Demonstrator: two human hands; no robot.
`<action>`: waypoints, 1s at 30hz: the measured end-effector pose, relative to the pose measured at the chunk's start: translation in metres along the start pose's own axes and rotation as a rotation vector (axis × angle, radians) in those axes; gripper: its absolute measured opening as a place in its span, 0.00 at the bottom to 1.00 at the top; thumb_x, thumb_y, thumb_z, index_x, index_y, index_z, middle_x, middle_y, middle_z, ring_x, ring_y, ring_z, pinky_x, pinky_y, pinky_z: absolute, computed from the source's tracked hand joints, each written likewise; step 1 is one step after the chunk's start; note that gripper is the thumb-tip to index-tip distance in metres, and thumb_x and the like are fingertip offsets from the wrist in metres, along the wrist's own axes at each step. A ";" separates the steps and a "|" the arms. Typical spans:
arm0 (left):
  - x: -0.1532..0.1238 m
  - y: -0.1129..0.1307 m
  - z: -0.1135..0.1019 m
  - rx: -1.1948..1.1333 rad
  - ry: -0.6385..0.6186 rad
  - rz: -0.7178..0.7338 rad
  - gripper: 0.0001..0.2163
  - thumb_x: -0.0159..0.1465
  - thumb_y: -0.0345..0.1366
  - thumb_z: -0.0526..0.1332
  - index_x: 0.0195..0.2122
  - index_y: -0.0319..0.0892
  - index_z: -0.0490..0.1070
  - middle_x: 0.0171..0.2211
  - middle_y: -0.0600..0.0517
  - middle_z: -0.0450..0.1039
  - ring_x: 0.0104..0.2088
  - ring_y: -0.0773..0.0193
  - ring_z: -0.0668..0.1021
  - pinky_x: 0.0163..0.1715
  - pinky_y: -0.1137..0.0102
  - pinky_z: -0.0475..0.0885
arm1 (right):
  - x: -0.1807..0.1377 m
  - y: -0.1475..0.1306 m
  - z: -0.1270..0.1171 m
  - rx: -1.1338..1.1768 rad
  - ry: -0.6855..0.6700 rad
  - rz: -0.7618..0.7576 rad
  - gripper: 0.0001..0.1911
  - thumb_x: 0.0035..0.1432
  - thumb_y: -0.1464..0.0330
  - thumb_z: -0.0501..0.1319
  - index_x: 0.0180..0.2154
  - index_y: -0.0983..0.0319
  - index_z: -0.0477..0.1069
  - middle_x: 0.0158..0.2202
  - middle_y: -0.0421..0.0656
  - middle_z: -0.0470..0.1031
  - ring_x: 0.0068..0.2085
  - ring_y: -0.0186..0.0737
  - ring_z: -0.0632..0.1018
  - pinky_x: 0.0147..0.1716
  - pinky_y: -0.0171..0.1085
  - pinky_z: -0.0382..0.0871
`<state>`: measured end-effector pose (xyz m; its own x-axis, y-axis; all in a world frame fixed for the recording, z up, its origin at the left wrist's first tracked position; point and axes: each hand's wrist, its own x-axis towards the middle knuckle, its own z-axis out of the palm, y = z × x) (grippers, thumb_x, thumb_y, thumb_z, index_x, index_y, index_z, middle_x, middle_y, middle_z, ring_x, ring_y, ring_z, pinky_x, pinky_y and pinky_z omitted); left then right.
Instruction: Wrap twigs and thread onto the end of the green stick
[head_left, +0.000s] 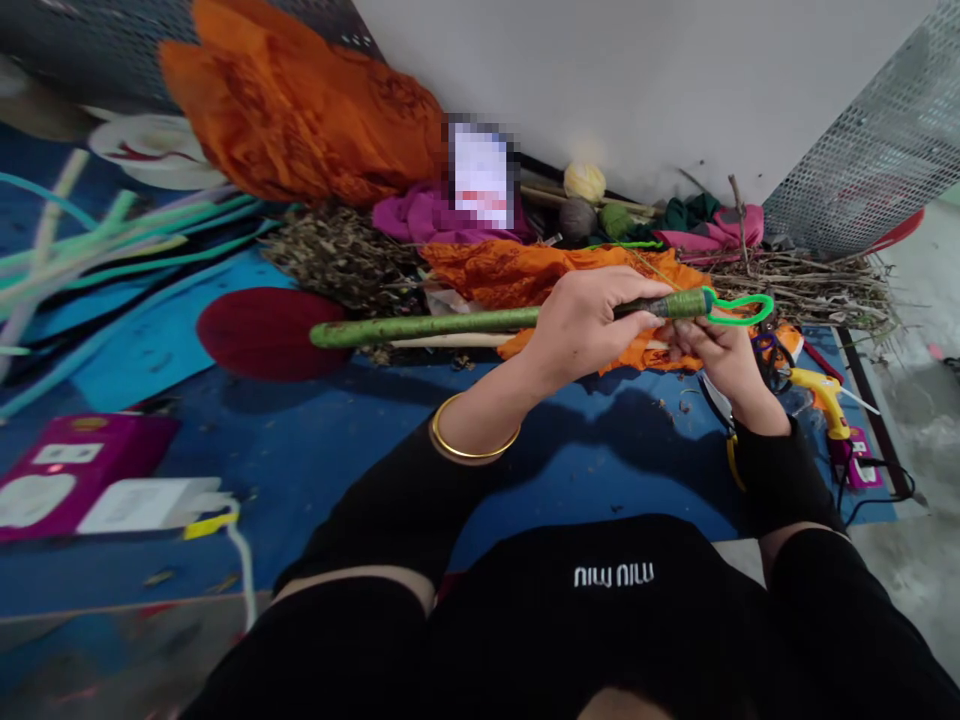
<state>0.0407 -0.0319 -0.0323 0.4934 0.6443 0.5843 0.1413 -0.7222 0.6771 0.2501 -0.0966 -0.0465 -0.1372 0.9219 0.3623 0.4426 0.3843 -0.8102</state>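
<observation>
My left hand (589,318) is closed around a long green stick (427,328), held roughly level above the blue table. Near its right end, thread is wound tightly round the stick in a green band (684,303), with a darker stretch beside it. A bright green loop (742,310) sticks out from that end. Just under the wound band, my right hand (724,360) has its fingers pinched together; what lies between them is hidden. In view, the stick's left tip overlaps a dark red round piece (259,335).
Behind the stick lie orange cloth (480,270), dry twigs (810,290), yarn balls (585,182) and a lit screen (481,175). A yellow glue gun (825,400) sits at right. Purple power strips (97,470) with cables and coloured strips (112,250) are at left.
</observation>
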 end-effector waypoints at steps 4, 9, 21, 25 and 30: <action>0.001 0.000 -0.002 -0.001 0.012 0.020 0.15 0.64 0.31 0.63 0.49 0.43 0.85 0.46 0.49 0.87 0.44 0.59 0.86 0.52 0.65 0.81 | -0.013 -0.029 -0.006 -0.394 0.025 -0.276 0.13 0.72 0.64 0.61 0.33 0.57 0.76 0.28 0.40 0.73 0.29 0.37 0.74 0.30 0.38 0.70; 0.001 -0.004 0.000 0.031 0.001 0.016 0.16 0.65 0.32 0.61 0.49 0.44 0.85 0.47 0.50 0.87 0.46 0.59 0.86 0.52 0.66 0.81 | -0.021 -0.041 0.008 -0.242 0.141 -0.445 0.12 0.73 0.62 0.58 0.37 0.54 0.78 0.45 0.48 0.78 0.55 0.53 0.82 0.54 0.56 0.79; 0.001 -0.005 0.004 0.075 -0.125 -0.025 0.15 0.62 0.30 0.63 0.49 0.42 0.81 0.45 0.49 0.86 0.45 0.57 0.86 0.47 0.66 0.80 | -0.020 -0.030 0.025 -0.231 0.167 -0.488 0.12 0.73 0.70 0.56 0.34 0.56 0.69 0.26 0.39 0.71 0.27 0.37 0.70 0.27 0.39 0.64; -0.001 -0.006 0.007 0.127 -0.079 -0.017 0.16 0.63 0.30 0.62 0.51 0.42 0.82 0.48 0.48 0.86 0.48 0.55 0.86 0.50 0.64 0.79 | -0.022 -0.030 0.030 -0.510 0.135 -0.610 0.11 0.71 0.73 0.57 0.33 0.56 0.67 0.25 0.39 0.66 0.27 0.40 0.68 0.28 0.40 0.61; -0.004 -0.007 0.015 0.170 -0.068 -0.018 0.18 0.64 0.30 0.61 0.54 0.43 0.81 0.51 0.48 0.86 0.51 0.54 0.86 0.53 0.64 0.79 | -0.026 -0.028 0.037 -0.764 0.116 -0.677 0.13 0.69 0.74 0.57 0.30 0.56 0.65 0.25 0.41 0.67 0.29 0.42 0.68 0.30 0.41 0.62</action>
<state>0.0504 -0.0329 -0.0458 0.5459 0.6429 0.5373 0.2904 -0.7467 0.5984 0.2086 -0.1291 -0.0507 -0.4987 0.4976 0.7097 0.7559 0.6504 0.0751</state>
